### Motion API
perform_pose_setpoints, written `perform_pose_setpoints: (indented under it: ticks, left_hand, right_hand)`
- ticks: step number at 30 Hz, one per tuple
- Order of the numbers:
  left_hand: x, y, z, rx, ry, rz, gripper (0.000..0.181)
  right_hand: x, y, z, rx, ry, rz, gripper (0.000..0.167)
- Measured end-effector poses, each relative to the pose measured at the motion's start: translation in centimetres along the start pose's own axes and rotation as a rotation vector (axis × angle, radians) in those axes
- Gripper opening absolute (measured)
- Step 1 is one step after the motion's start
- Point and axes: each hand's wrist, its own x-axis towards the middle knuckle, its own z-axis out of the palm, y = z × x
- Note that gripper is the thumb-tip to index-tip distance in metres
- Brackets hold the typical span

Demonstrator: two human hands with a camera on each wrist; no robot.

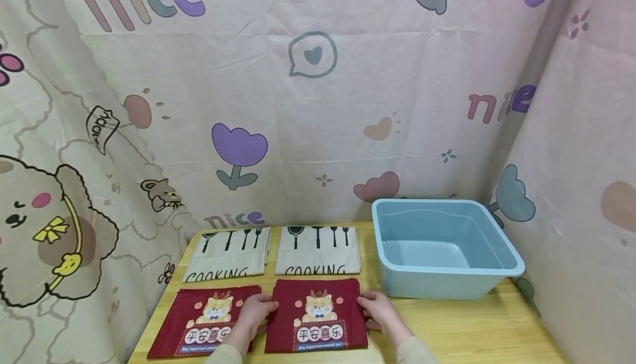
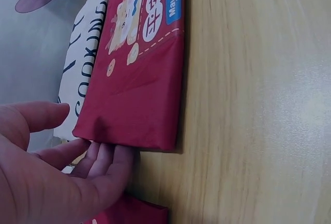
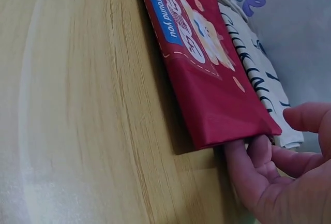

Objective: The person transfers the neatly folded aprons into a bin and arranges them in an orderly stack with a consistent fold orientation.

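Observation:
A folded red cloth item (image 1: 316,292) with a cartoon animal lies in the middle of the table's near side. At its left edge is my left hand (image 1: 256,314), fingertips under the edge and thumb raised above it in the left wrist view (image 2: 67,167). My right hand (image 1: 380,311) is at the opposite edge; the right wrist view shows its fingers (image 3: 248,177) beneath the cloth's end, thumb apart from it. A second red cloth (image 1: 184,311) lies to the left, partly behind my left hand.
Two folded white cloths with "COOKING" print (image 1: 226,256), (image 1: 318,253) lie behind the red ones. A light blue plastic basin (image 1: 447,284) stands at the right on the wooden table (image 1: 467,325). Printed curtains (image 1: 318,104) hang behind and at both sides.

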Motion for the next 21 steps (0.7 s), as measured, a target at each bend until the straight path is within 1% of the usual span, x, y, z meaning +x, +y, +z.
perform_pose_setpoints:
  ticks: [6, 11, 13, 15, 17, 21]
  left_hand:
    - [0.2, -0.4, 0.1, -0.009, 0.017, 0.028, 0.048]
    - [0.2, -0.8, 0.2, -0.044, -0.003, 0.064, 0.049]
    - [0.2, -1.0, 0.2, -0.053, 0.001, 0.074, 0.049]
    - [0.4, -1.2, 0.4, -0.059, 0.016, 0.095, 0.049]
    - [0.5, -1.4, 0.5, -0.052, 0.036, 0.136, 0.049]
    - [0.7, -1.6, 0.8, -0.033, 0.104, 0.201, 0.048]
  right_hand:
    - [0.1, 0.1, 0.1, 0.019, -0.026, -0.035, 0.045]
    - [0.0, 0.3, 0.3, 0.057, -0.035, -0.071, 0.047]
    - [0.0, 0.4, 0.3, 0.062, -0.027, -0.080, 0.047]
    - [0.0, 0.4, 0.4, 0.071, -0.021, -0.080, 0.048]
    - [0.0, 0.4, 0.5, 0.077, -0.020, -0.084, 0.049]
    - [0.0, 0.2, 0.6, 0.099, -0.020, -0.087, 0.049]
